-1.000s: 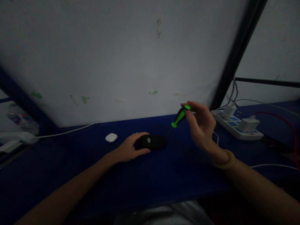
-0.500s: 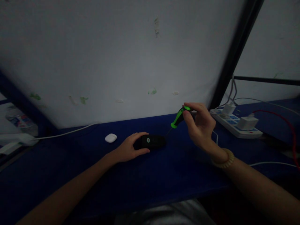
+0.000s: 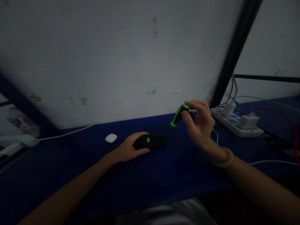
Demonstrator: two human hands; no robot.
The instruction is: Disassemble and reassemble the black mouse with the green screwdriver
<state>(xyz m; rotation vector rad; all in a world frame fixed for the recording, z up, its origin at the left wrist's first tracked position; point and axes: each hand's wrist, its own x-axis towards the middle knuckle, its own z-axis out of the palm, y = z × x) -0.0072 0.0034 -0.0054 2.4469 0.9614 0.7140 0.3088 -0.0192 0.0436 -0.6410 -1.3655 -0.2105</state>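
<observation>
My left hand (image 3: 131, 146) is closed around the left end of a black, rounded oblong object (image 3: 157, 141) lying on the blue table. The object bears a small round pale emblem; in this dim light I cannot make out its kind. My right hand (image 3: 199, 123) grips a screwdriver (image 3: 180, 115) by its green and black handle, thumb and fingers near the butt end. The tool slants down to the left. Its thin shaft ends close to the right end of the black object, and whether the tip touches it I cannot tell.
A white earbud case (image 3: 111, 138) lies left of my left hand. At the right, a white power strip (image 3: 243, 127) holds plugged-in chargers, with white and red cables around it. Behind the blue table (image 3: 131, 184) rises a pale wall (image 3: 105, 56); a dark post (image 3: 236, 53) stands at the right.
The screwdriver has tilted slightly more upright, its butt end raised a little along with my right fingers. My left hand and the black object have stayed in place.
</observation>
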